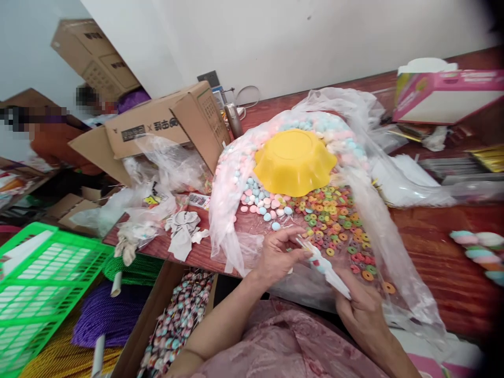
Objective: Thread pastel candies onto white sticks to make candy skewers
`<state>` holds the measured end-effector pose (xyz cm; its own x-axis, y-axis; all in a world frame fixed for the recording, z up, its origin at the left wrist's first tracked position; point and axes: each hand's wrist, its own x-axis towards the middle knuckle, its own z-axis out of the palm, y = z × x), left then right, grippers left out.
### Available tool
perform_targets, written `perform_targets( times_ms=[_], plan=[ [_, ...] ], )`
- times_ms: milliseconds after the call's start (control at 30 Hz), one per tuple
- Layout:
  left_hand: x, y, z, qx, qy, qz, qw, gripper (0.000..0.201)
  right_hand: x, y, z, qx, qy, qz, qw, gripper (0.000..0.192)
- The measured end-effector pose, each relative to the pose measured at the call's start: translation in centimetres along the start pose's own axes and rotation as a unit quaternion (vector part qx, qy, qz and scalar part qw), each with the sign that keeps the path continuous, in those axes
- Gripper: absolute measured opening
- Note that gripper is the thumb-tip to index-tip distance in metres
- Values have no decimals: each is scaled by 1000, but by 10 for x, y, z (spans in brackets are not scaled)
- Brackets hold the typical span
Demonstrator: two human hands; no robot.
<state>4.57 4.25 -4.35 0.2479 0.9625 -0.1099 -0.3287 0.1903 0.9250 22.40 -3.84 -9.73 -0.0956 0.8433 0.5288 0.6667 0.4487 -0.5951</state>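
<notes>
In front of my body, my left hand [281, 253] is closed in a pinch at the upper end of a white tapered piece [323, 266] with red and light-blue marks. Its exact kind is unclear. My right hand [360, 302] is closed around the lower part of the same piece, on the right. Thin pale ends stick out by the left fingertips. Just beyond the hands lie colourful ring-shaped pieces [334, 221] and pink, blue and white rounded pieces [271, 202]. A yellow wavy-edged bowl [295, 160] rests upside down on them.
Clear plastic sheeting [388, 252] surrounds the loose pieces. Left are a cardboard box [157, 126], crumpled cloth [183, 231], a green basket [51, 278], purple cord [110, 315] and a carton of strung pieces [177, 320]. A pink-white box [449, 94] stands right. A person [59, 142] is at far left.
</notes>
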Motion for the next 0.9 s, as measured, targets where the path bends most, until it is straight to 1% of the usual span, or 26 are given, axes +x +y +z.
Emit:
perform_targets(
  times_ms=[100,200,233,300,333,367,400,433,467,500,567,633,700,800,900],
  plan=[
    [-1,-7,5,7,-20,-4,1000,69,-2,5,5,-6,34,-14,999,29],
    [-1,-13,10,38,-24,16,999,73,-2,8,11,3,48,-3,999,19],
    [0,-13,10,47,-34,16,998,75,-2,8,12,8,49,4,999,17],
    [6,-7,0,75,-64,11,995,78,-2,10,11,9,60,23,998,15],
    [12,0,-9,110,-70,15,991,76,-3,12,10,5,72,33,997,15],
    [19,9,-22,173,-60,26,983,71,-4,14,7,-3,80,47,996,14],
    [26,19,-37,255,-26,48,965,60,-5,17,4,-12,86,65,994,13],
    [35,30,-53,374,33,75,924,44,-5,20,1,-20,89,88,992,13],
    [44,41,-70,508,101,94,850,30,-6,24,-2,-25,89,113,989,15],
    [53,51,-85,554,130,96,817,23,-6,27,-4,-27,85,134,987,17],
    [69,64,-110,609,142,90,775,16,-6,31,-6,-25,79,155,984,19],
    [80,67,-123,646,134,76,748,17,-4,31,-6,-24,75,137,987,17],
    [86,63,-125,675,120,69,725,18,-3,30,-4,-25,66,111,991,15],
    [84,57,-116,696,97,78,707,20,-2,27,-2,-26,70,90,993,14],
    [67,53,-102,695,77,106,707,21,-2,27,-3,-27,69,62,995,12]
  ],
)
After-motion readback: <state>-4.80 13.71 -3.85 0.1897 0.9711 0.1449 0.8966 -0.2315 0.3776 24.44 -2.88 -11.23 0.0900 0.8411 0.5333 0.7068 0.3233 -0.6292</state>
